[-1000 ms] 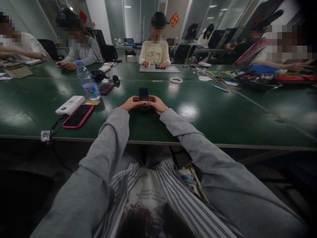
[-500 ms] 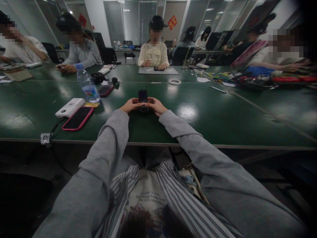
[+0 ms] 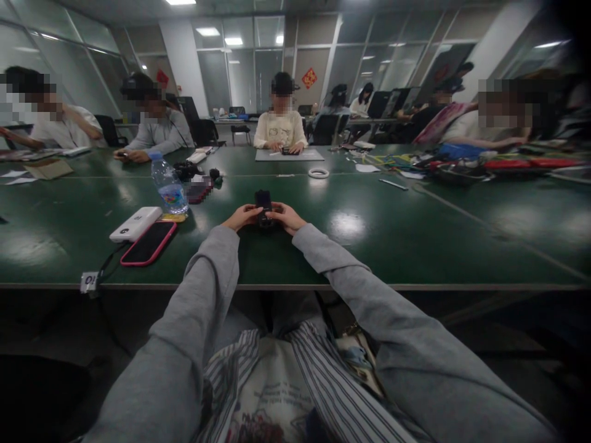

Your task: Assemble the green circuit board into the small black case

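Left hand [image 3: 244,216], fingers curled and thumb laid over the near part, grips the left side of a small black device [image 3: 263,200]. The device is held between both hands above the green table [image 3: 392,240], at twelve o'clock from the wearer, its dark flat face tipped toward them. It looks light, rigid and boxy, probably smooth and a little slippery; the flat face, if it is a screen, could scratch or crack. The firmest hold would be along its two side edges, with fingertips supporting underneath. Right hand [image 3: 286,218] is part closed on the opposite side, its thumb on the lower front.

Around the device, left to right: a white power bank [image 3: 135,224] at nine o'clock, a pink-edged phone [image 3: 148,243] toward eight, a plastic bottle [image 3: 170,192] between nine and ten, and a white ring [image 3: 318,174] at two.
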Motion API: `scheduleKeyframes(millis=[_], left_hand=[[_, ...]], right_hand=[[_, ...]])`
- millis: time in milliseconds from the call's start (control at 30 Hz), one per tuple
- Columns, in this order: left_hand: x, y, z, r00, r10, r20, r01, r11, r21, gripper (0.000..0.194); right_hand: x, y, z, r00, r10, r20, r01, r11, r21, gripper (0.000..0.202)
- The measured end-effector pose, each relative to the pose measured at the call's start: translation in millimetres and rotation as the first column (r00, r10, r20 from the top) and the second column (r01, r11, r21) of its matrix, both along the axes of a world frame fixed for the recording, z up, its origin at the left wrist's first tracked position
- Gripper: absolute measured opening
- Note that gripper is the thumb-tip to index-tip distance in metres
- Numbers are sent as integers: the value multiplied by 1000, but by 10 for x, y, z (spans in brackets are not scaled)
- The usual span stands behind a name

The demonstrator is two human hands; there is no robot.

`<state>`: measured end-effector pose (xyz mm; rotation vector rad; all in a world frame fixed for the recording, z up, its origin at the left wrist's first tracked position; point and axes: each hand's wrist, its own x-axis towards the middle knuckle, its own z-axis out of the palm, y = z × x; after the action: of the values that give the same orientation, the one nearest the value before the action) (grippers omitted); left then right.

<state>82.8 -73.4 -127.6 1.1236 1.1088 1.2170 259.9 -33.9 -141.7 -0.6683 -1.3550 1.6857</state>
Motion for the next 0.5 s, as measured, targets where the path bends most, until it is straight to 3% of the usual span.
scheduleKeyframes(millis=[500], left_hand=[[-17, 41, -48, 999, -14, 45, 14, 1000, 8, 46]], right_hand=[[2, 6, -10, 1000, -1, -19, 1, 1000, -2, 61]])
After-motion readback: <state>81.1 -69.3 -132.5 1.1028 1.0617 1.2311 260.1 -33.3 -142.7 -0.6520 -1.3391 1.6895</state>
